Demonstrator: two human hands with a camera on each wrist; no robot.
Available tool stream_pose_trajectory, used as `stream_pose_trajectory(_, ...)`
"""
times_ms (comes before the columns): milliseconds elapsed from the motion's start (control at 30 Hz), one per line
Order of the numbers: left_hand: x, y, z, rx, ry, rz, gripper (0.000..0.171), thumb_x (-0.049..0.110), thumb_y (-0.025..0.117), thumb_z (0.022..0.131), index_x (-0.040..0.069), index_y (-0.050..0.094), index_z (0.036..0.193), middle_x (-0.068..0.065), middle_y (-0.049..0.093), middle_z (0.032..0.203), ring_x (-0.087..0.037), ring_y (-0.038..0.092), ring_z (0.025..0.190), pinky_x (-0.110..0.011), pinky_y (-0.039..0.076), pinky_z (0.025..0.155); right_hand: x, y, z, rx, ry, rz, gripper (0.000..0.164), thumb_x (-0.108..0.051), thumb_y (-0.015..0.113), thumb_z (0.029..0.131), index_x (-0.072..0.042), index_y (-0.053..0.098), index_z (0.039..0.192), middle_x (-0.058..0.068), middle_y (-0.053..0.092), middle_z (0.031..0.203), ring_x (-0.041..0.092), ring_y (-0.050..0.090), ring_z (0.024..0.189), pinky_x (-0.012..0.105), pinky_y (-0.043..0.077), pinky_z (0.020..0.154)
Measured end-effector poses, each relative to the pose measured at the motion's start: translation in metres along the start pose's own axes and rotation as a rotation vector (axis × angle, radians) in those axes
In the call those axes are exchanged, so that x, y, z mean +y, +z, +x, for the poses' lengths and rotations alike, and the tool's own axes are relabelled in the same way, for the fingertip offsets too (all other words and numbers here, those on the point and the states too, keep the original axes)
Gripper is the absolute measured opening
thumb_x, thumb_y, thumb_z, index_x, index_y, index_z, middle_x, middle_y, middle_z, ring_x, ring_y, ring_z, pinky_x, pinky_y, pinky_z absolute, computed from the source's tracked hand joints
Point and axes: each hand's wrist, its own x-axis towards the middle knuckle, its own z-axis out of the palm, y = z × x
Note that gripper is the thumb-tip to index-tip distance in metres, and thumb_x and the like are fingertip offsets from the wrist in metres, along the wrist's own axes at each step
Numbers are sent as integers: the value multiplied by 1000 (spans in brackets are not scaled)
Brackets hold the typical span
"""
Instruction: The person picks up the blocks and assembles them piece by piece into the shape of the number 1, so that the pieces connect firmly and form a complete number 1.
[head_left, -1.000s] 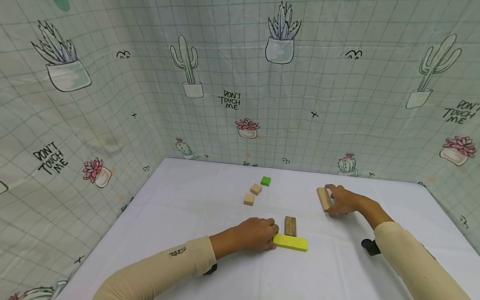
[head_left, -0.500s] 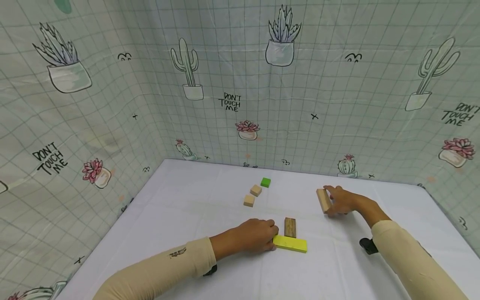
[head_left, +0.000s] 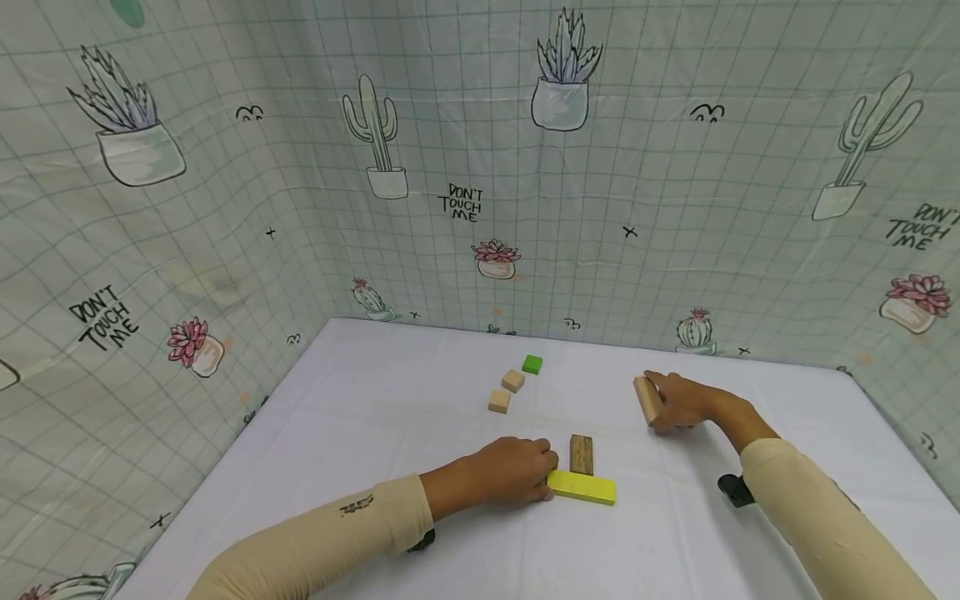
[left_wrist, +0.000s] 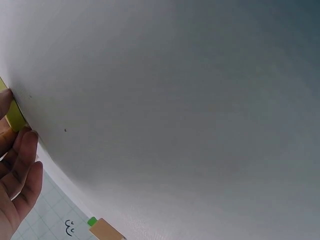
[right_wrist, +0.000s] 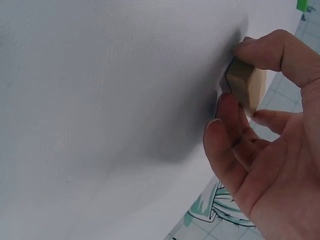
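Observation:
In the head view my left hand (head_left: pixel 510 471) pinches the left end of a flat yellow block (head_left: pixel 581 487) that lies on the white table. The left wrist view has thumb and fingertips on either side of that yellow block (left_wrist: pixel 16 117). A darker brown wooden block (head_left: pixel 581 454) lies just behind it, at a right angle and seemingly touching. Farther right, my right hand (head_left: pixel 681 402) holds a light wooden block (head_left: pixel 648 400) by its ends. Thumb and a finger span this wooden block (right_wrist: pixel 245 82) in the right wrist view; the other fingers curl loosely below.
Two small light wooden blocks (head_left: pixel 513 381) and a small green block (head_left: pixel 532 364) form a slanting row toward the back of the white table (head_left: pixel 390 375). A patterned cloth (head_left: pixel 480 125) hangs behind and at the left.
My right hand has drawn slightly closer over the light wooden block, narrowing the gap between palm and block. The left hand and the yellow block look still.

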Motion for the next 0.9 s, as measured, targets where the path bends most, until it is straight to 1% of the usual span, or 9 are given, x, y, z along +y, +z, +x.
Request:
stream_pose_trajectory(267, -1, -3, -1, -10, -7, -11, 33, 42, 67, 96, 17, 67, 116, 7, 61, 93, -1, 47, 71, -16, 44, 65, 2, 0, -1, -6, -4, 55, 101, -27, 79, 80, 10, 18, 153, 29, 53, 119, 31, 53, 94, 41, 50, 76)
stream_pose_trajectory(533, 0, -4, -2, -8, -11, -1, 33, 43, 67, 96, 18, 67, 117, 8, 62, 94, 0, 48, 72, -16, 45, 67, 6, 3, 0, -11, -8, 104, 100, -26, 80, 80, 7, 20, 153, 21, 55, 111, 27, 54, 89, 35, 48, 70)
stream_pose_trajectory(667, 1, -3, -3, -5, -12, 6, 33, 44, 67, 96, 18, 67, 116, 8, 61, 93, 0, 47, 71, -16, 44, 66, 6, 3, 0, -15, -6, 107, 100, -25, 80, 80, 7, 20, 153, 19, 54, 109, 26, 53, 90, 34, 48, 69)
stream_pose_trajectory(900, 2, -3, -3, 11, -6, 19, 33, 44, 67, 95, 18, 67, 116, 8, 61, 92, 0, 46, 71, -15, 44, 66, 6, 1, 0, -28, -26, 96, 102, -21, 77, 79, 8, 15, 154, 19, 52, 108, 27, 52, 90, 36, 47, 71)
